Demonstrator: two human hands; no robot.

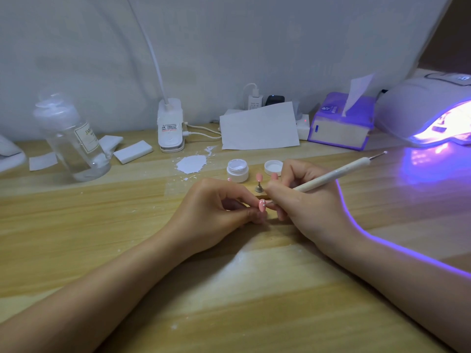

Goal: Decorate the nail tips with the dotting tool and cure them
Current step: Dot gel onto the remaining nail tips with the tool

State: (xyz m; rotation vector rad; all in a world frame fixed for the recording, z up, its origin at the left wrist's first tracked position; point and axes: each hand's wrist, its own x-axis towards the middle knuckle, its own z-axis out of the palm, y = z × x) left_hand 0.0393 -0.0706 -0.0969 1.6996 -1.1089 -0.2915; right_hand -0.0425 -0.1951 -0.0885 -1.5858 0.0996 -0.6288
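My left hand pinches a pink nail tip that carries white dots, at the middle of the wooden table. My right hand grips the white dotting tool like a pen, its lower end touching that tip. Behind the hands another pink nail tip stands upright on a small metal stand. An open white gel jar and its lid sit just beyond. The curing lamp glows purple at the far right.
A clear bottle stands at the left with white pads beside it. A white paint smear, a clip lamp base, a sheet of paper and a tissue box line the back.
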